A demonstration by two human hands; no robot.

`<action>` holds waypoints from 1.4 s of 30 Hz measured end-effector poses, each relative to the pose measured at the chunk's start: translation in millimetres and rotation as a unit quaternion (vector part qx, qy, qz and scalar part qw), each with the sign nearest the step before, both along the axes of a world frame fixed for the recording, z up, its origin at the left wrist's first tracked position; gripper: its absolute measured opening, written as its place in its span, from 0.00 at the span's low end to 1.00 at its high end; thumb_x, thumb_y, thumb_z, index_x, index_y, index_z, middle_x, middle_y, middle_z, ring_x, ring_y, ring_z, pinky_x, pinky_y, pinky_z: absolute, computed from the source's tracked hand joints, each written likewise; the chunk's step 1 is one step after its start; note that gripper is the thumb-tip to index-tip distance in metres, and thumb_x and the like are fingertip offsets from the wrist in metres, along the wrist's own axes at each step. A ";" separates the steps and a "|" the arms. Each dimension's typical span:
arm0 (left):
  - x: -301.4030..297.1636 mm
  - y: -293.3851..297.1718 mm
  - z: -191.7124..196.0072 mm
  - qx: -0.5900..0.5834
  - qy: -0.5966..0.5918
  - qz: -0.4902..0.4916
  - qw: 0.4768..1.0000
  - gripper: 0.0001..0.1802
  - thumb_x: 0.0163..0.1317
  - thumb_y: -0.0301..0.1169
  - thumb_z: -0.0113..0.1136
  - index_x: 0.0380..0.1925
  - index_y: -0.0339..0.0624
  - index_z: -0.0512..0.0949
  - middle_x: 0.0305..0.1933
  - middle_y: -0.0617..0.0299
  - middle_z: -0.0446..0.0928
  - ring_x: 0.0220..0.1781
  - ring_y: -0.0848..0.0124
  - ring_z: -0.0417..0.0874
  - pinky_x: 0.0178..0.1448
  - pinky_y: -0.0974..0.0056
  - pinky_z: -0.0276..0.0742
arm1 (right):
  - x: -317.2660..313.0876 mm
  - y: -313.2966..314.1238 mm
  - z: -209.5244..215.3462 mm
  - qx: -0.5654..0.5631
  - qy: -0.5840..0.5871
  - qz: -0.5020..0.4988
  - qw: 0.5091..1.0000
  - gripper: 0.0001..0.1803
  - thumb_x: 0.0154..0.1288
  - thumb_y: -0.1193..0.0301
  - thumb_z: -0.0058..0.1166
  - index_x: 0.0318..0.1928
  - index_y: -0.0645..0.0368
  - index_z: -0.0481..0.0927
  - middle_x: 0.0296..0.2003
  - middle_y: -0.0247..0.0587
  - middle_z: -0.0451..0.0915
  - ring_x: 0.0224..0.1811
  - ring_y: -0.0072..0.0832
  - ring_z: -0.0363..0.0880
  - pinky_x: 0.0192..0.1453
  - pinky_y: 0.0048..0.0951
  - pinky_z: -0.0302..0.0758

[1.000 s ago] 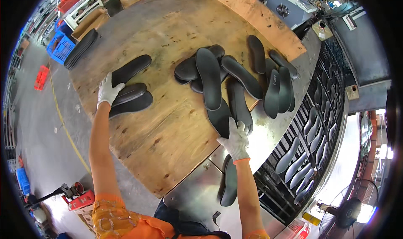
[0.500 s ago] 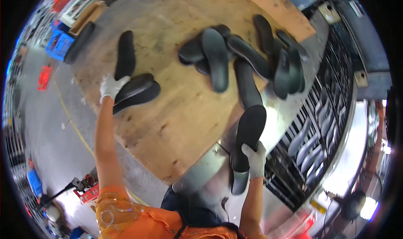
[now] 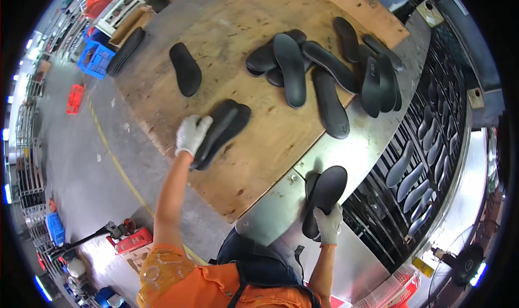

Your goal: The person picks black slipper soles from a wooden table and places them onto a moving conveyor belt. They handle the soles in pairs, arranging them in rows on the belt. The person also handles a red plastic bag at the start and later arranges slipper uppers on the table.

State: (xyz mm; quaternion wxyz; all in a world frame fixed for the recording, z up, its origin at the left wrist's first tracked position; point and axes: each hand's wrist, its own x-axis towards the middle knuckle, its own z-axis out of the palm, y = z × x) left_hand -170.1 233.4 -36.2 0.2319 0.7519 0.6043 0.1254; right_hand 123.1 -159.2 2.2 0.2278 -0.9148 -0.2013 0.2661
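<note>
My left hand (image 3: 192,135), in a white glove, is closed on the near-left edge of a small stack of black shoe insoles (image 3: 230,125) lying on the wooden board (image 3: 259,162). A single insole (image 3: 185,70) lies just beyond it. At the lower right my right hand (image 3: 328,225), also gloved, grips a black insole (image 3: 331,184) by its near end, over the metal tabletop. At least one more insole (image 3: 310,224) shows beneath that one; whether the hand holds it too, I cannot tell.
Several insoles (image 3: 290,70) lie heaped at the board's far middle, with a cluster (image 3: 371,89) to their right. A rack (image 3: 405,173) bearing more insoles stands at the right. Past the board's left edge are a blue crate (image 3: 96,59) and stacked insoles (image 3: 127,51).
My left hand and its insole stack have shifted right and turned. The lone insole beyond lies at a different slant. My right hand has drawn its insole nearer, off the one on the board's edge.
</note>
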 end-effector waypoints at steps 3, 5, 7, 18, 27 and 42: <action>19.7 -39.5 19.3 -0.105 -0.046 0.008 0.993 0.30 0.61 0.55 0.63 0.46 0.37 0.84 0.47 0.40 0.84 0.53 0.46 0.84 0.59 0.49 0.76 | 1.9 -15.1 -8.8 0.075 0.069 -0.051 0.993 0.26 0.46 0.64 0.66 0.48 0.61 0.82 0.41 0.51 0.86 0.46 0.48 0.85 0.53 0.43 0.78; 18.5 -46.2 -1.2 -0.100 -0.057 0.009 0.993 0.31 0.61 0.54 0.65 0.52 0.38 0.82 0.52 0.40 0.83 0.57 0.46 0.82 0.62 0.50 0.75 | -0.9 -20.8 -9.6 0.093 0.064 -0.045 0.993 0.26 0.46 0.64 0.66 0.47 0.61 0.82 0.40 0.50 0.87 0.44 0.46 0.87 0.51 0.41 0.79; 21.4 -36.3 -9.3 -0.094 -0.089 0.020 0.991 0.35 0.60 0.50 0.69 0.61 0.37 0.77 0.60 0.40 0.79 0.63 0.45 0.78 0.66 0.51 0.73 | -2.1 -29.3 -14.2 0.085 0.072 -0.048 0.993 0.26 0.45 0.65 0.66 0.48 0.61 0.82 0.40 0.50 0.87 0.44 0.44 0.87 0.52 0.41 0.79; 20.2 124.6 -45.4 -0.042 -0.313 0.402 0.859 0.38 0.55 0.34 0.75 0.64 0.32 0.71 0.49 0.46 0.82 0.41 0.58 0.85 0.43 0.58 0.81 | 4.7 -33.8 -18.6 0.095 0.148 -0.086 0.981 0.29 0.48 0.78 0.63 0.56 0.66 0.81 0.46 0.41 0.87 0.45 0.28 0.85 0.54 0.30 0.79; -22.9 25.7 -22.7 -0.282 -0.425 0.174 0.842 0.24 0.59 0.25 0.65 0.56 0.34 0.74 0.46 0.52 0.82 0.38 0.62 0.84 0.37 0.57 0.82 | -32.6 45.3 -7.9 0.319 0.402 -0.147 0.846 0.36 0.53 0.80 0.61 0.66 0.68 0.70 0.54 0.44 0.82 0.53 0.32 0.81 0.63 0.32 0.75; 21.9 -153.3 -2.8 -0.432 -0.448 0.177 0.763 0.34 0.62 0.22 0.58 0.68 0.54 0.62 0.53 0.58 0.76 0.42 0.62 0.81 0.38 0.58 0.80 | -65.4 115.0 -23.6 0.336 0.603 -0.154 0.707 0.24 0.55 0.83 0.65 0.54 0.65 0.79 0.40 0.41 0.86 0.36 0.33 0.87 0.45 0.38 0.87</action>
